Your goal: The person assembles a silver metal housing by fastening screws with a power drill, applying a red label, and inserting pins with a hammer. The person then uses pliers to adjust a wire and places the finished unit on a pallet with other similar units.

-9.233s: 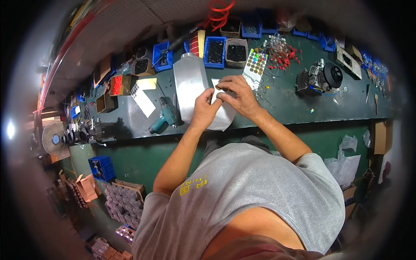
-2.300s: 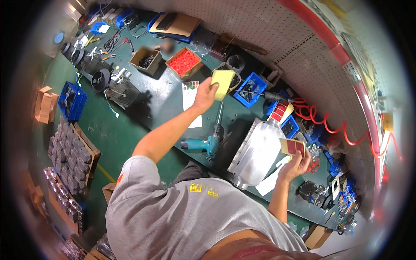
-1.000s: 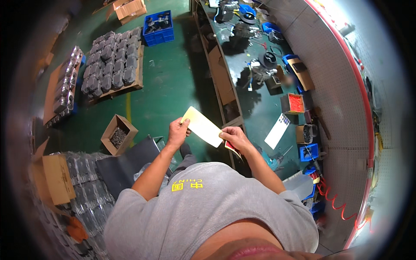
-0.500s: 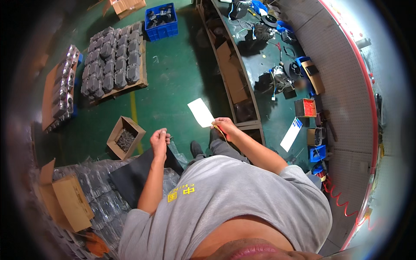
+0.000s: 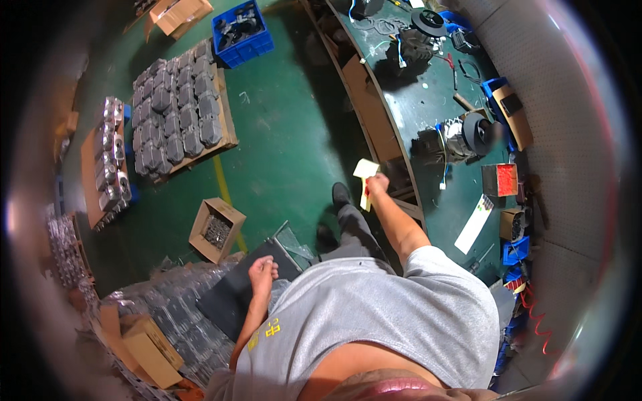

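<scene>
Green floor (image 5: 287, 120) fills most of the middle, with a long green workbench (image 5: 441, 100) running down the right. Over left there's a wooden pallet (image 5: 229, 127) loaded with grey metal parts (image 5: 175, 117), and a dark flat board (image 5: 227, 297) lies close by the left hand (image 5: 263, 273). Main thing in the way is an open box of small grey bits (image 5: 227, 207), sitting on the floor between pallet and board.

Counts: one blue crate (image 5: 247, 53), two more cardboard boxes (one up top (image 5: 180, 19), one lower left (image 5: 144, 351)), two whole motors on the bench (image 5: 461, 140) plus part of another at the edge, two shoes (image 5: 341, 195). Grey parts are too many to count.

Hands are well apart. The right one (image 5: 378, 182) is gripping a pale yellow sheet (image 5: 366, 168) beside the bench edge, plus a narrower strip with red on it (image 5: 365, 195). Left hand's loosely curled (can't tell if it's fully closed or pinching something tiny).
</scene>
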Demonstrator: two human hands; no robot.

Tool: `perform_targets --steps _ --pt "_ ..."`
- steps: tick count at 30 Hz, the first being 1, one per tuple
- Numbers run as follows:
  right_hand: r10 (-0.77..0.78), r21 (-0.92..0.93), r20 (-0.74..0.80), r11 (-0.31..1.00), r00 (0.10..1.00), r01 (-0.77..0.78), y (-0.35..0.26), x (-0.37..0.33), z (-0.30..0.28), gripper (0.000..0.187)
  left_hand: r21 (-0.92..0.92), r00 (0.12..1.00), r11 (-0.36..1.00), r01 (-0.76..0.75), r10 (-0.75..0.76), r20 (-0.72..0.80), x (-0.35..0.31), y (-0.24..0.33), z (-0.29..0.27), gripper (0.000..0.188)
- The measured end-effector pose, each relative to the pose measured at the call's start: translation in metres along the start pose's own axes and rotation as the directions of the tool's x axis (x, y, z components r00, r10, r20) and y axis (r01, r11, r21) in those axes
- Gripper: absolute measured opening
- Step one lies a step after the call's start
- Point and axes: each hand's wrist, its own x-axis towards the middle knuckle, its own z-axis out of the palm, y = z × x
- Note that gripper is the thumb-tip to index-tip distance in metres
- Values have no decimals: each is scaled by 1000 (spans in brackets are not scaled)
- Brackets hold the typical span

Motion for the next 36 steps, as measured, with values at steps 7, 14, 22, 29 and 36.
perform_targets --steps 7,14,22,29,36 --pt "-46 348 -98 934 994 77 -89 23 3 42 71 996 994 87 -89 28 23 57 52 20" --pt "-161 106 175 984 971 144 -138 -76 10 43 149 903 970 -193 116 414 75 124 140 40" --pt "-304 387 345 908 888 160 -216 -187 -9 35 138 690 810 -570 380 616 55 194 235 28" --pt "-311 399 383 905 870 147 -206 -264 -119 33 -85 639 827 -556 490 594 15 179 207 12" --pt "-124 489 521 855 845 -175 -158 -345 -186 40 -97 413 577 -811 682 603 -54 134 204 21"
